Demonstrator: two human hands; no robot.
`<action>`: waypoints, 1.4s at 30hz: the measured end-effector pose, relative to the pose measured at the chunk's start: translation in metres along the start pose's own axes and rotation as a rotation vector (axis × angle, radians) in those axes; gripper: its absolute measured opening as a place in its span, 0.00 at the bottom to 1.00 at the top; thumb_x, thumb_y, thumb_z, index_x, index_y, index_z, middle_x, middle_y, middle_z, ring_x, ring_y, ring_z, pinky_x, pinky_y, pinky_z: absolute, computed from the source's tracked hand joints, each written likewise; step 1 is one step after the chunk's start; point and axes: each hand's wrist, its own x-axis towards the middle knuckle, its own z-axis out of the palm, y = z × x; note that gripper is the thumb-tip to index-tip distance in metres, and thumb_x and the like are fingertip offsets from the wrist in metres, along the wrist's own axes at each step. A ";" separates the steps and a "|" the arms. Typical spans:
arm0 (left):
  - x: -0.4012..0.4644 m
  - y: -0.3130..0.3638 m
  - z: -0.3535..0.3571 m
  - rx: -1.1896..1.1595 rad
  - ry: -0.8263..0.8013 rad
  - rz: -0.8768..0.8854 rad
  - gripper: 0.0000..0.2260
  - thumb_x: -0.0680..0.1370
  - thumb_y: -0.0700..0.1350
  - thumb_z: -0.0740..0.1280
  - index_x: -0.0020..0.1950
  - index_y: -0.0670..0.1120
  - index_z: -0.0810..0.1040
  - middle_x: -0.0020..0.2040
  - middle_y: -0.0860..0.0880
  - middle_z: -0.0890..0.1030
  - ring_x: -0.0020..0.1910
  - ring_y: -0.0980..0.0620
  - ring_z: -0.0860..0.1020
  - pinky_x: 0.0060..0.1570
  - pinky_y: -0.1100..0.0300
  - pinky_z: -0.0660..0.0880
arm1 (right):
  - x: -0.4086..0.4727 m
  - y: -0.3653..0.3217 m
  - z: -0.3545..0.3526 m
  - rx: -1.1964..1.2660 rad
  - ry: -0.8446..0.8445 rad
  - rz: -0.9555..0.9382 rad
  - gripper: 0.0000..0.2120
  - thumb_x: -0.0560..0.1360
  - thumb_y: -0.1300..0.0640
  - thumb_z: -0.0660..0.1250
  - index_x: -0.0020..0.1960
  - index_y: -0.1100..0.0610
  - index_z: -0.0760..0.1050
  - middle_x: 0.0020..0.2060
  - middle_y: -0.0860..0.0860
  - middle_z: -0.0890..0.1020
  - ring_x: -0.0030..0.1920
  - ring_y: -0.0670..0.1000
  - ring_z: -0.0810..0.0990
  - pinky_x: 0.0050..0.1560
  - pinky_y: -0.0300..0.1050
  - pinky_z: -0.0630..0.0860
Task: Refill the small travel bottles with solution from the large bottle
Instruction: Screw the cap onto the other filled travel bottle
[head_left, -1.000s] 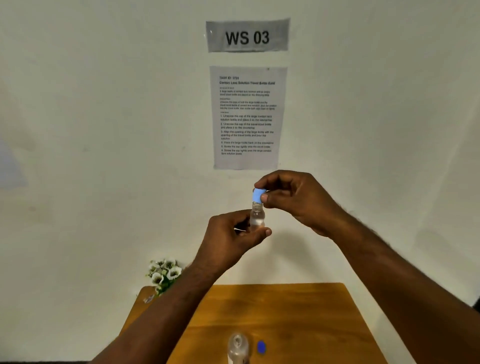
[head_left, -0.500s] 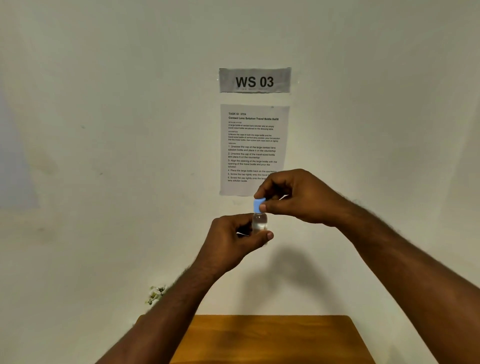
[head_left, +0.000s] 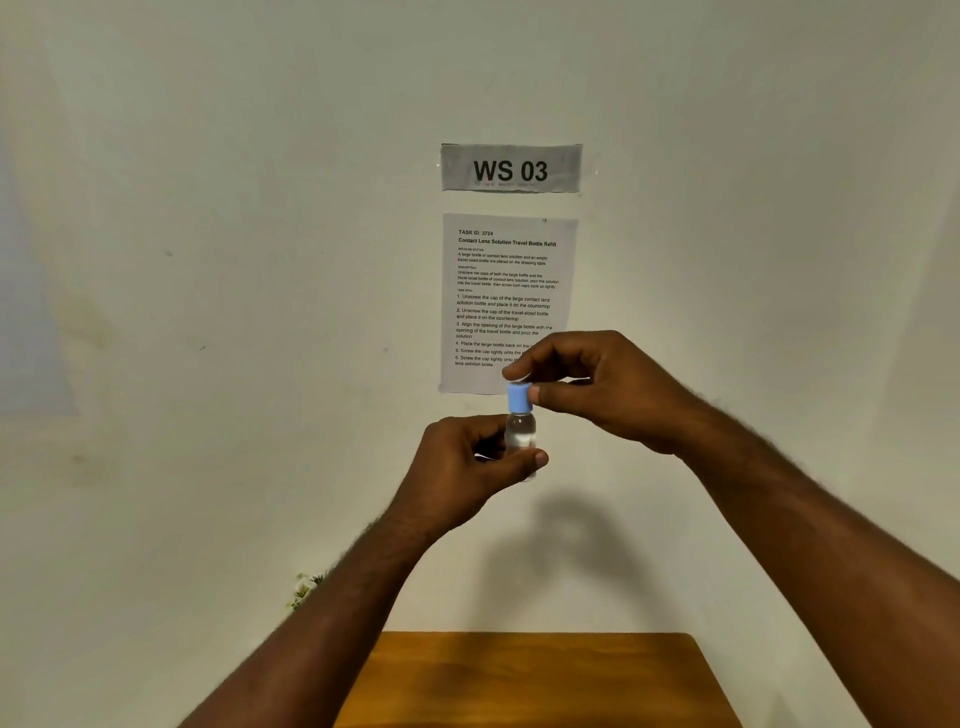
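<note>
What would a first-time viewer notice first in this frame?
The eye lands mid-frame on the small clear bottle, held up against the wall: the left hand grips its body while the right hand pinches its light blue cap. Above them, a "WS 03" sign and a printed instruction sheet hang on the wall. The wooden table fills the bottom edge.

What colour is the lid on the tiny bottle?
Light blue cap, seen in the head view.
</note>
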 end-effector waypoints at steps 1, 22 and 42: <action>0.001 0.001 0.000 0.000 -0.004 -0.002 0.11 0.73 0.51 0.80 0.53 0.51 0.88 0.42 0.53 0.89 0.43 0.51 0.87 0.53 0.46 0.84 | 0.000 0.000 0.001 -0.009 0.001 -0.011 0.09 0.75 0.59 0.73 0.51 0.47 0.84 0.49 0.43 0.86 0.51 0.44 0.84 0.52 0.36 0.80; 0.005 0.008 0.000 0.011 -0.089 0.026 0.08 0.74 0.48 0.79 0.50 0.46 0.87 0.42 0.51 0.89 0.43 0.51 0.88 0.52 0.50 0.84 | 0.000 0.001 0.001 -0.066 0.055 0.014 0.06 0.73 0.49 0.75 0.48 0.48 0.81 0.46 0.41 0.85 0.49 0.43 0.83 0.51 0.42 0.80; 0.004 0.005 0.000 -0.004 -0.100 0.038 0.08 0.74 0.49 0.78 0.50 0.47 0.87 0.41 0.53 0.89 0.43 0.53 0.88 0.50 0.57 0.85 | -0.004 0.005 0.012 0.020 0.101 0.007 0.08 0.71 0.49 0.76 0.44 0.50 0.79 0.42 0.45 0.85 0.45 0.44 0.83 0.48 0.38 0.76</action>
